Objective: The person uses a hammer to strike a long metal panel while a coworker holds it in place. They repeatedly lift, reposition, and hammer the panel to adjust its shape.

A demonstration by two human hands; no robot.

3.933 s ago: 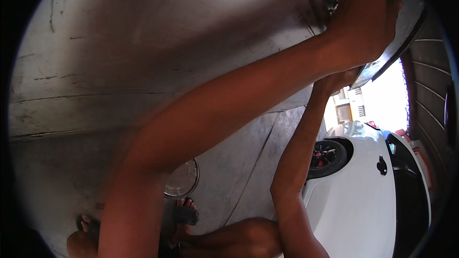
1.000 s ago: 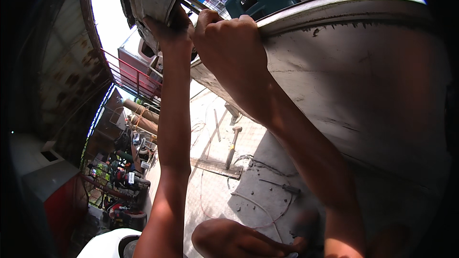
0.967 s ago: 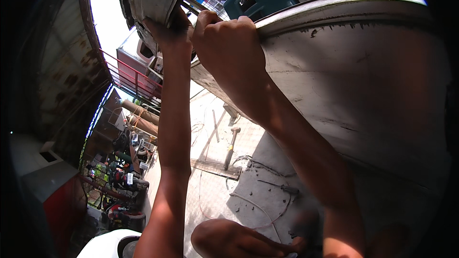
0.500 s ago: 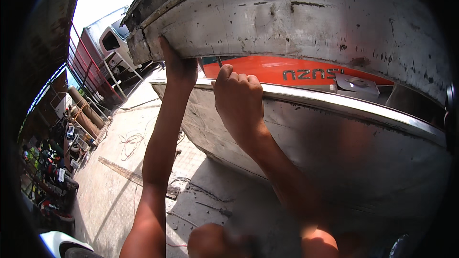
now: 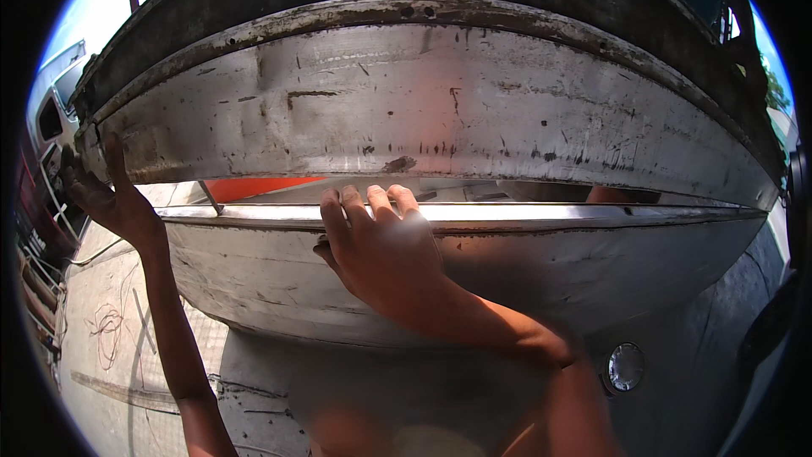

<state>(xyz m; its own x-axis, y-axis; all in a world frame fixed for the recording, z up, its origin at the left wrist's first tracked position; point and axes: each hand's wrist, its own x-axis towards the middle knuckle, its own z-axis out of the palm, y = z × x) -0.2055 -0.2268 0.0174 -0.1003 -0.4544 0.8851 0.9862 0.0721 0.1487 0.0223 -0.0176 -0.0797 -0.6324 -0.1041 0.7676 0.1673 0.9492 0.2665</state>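
Note:
Two long, scuffed metal panels lie one above the other with a narrow gap between them. My left hand (image 5: pixel 118 203) is at the left end of the upper panel (image 5: pixel 364 110), its thumb against the front face and its fingers around the end. My right hand (image 5: pixel 385 245) has its fingers hooked over the bright top edge of the lower panel (image 5: pixel 245 258), the thumb below on the front. A thin metal rod (image 5: pixel 211 197) stands tilted in the gap, between my hands and touching neither.
Behind the gap shows an orange-red surface (image 5: pixel 262 187). On the concrete floor at left lie a tangled cable (image 5: pixel 108 322) and a long plank (image 5: pixel 127 391). A round, shiny object (image 5: pixel 626 366) is at lower right. A truck (image 5: pixel 52 114) stands at far left.
The view has swung right and shows more of both panels. My right hand has left the thin rod and moved right along the lower panel's edge. My left hand stays at the upper panel's end.

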